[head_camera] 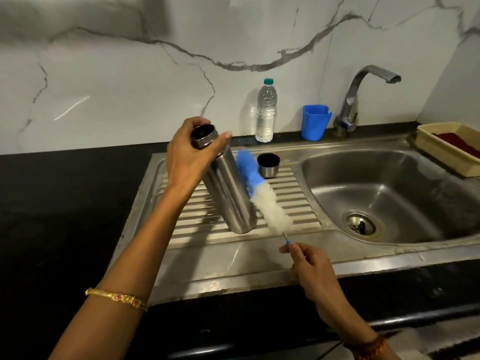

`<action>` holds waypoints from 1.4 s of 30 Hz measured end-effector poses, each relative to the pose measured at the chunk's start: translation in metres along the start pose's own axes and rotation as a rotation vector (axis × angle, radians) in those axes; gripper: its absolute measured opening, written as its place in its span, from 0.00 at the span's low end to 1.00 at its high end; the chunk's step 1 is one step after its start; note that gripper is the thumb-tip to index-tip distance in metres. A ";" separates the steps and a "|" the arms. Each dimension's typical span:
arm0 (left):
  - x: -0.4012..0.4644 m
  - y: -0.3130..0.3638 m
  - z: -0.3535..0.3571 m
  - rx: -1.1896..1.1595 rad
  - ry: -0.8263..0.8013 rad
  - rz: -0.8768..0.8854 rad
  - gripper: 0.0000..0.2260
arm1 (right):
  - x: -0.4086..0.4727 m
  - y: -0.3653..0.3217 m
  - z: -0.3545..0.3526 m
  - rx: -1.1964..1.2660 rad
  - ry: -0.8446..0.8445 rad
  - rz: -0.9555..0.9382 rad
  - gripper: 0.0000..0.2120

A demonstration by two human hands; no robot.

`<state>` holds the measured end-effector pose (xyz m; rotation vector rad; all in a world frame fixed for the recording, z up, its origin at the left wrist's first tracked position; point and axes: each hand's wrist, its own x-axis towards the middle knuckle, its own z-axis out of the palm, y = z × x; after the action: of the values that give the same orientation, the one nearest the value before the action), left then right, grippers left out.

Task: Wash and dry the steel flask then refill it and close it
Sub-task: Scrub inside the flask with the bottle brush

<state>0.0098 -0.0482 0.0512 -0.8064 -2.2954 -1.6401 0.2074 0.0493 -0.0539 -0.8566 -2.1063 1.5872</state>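
Observation:
The steel flask (228, 193) leans tilted on the ribbed drainboard (293, 201), its open mouth up and to the left. My left hand (187, 157) grips it round the neck. My right hand (309, 266) pinches the thin handle of a bottle brush (259, 188), whose blue and white bristles lie along the flask's right side, outside it. The flask's cap (268, 165) stands open side up on the drainboard just behind the brush tip.
A plastic water bottle (265, 113) and a blue holder (314, 122) stand by the wall. The tap (363, 94) curves over the sink bowl (389, 193). A cream tray (449, 149) sits at the far right. Black counter (65, 203) lies left.

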 end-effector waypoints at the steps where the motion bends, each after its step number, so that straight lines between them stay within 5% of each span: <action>1: -0.002 -0.005 -0.006 -0.057 0.028 -0.030 0.19 | 0.002 0.002 0.004 -0.015 -0.010 0.015 0.14; 7: -0.004 -0.019 -0.010 -0.198 0.300 -0.090 0.14 | 0.001 -0.041 0.026 -0.027 -0.043 -0.354 0.13; 11: 0.000 -0.019 0.000 -0.374 0.446 -0.126 0.13 | -0.010 -0.038 0.017 -0.070 0.025 -0.427 0.09; 18: -0.005 -0.021 0.042 -0.456 0.367 -0.036 0.12 | 0.014 -0.012 -0.020 -0.219 0.185 -0.197 0.10; 23: -0.008 -0.033 0.055 -0.504 0.386 -0.090 0.15 | -0.009 -0.023 -0.008 -0.052 0.033 -0.282 0.12; 30: -0.015 -0.047 0.055 -0.467 0.321 -0.055 0.11 | 0.011 0.000 -0.033 -0.173 0.110 -0.043 0.12; 35: -0.017 -0.055 0.049 -0.475 0.243 -0.002 0.12 | -0.007 -0.018 -0.015 0.002 -0.093 -0.098 0.12; 42: -0.020 -0.051 0.039 -0.589 0.104 -0.100 0.13 | 0.009 -0.007 -0.043 0.063 -0.016 0.250 0.14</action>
<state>0.0045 -0.0302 -0.0139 -0.6906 -1.8153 -2.3876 0.2255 0.0849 -0.0350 -1.1245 -2.0117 1.7778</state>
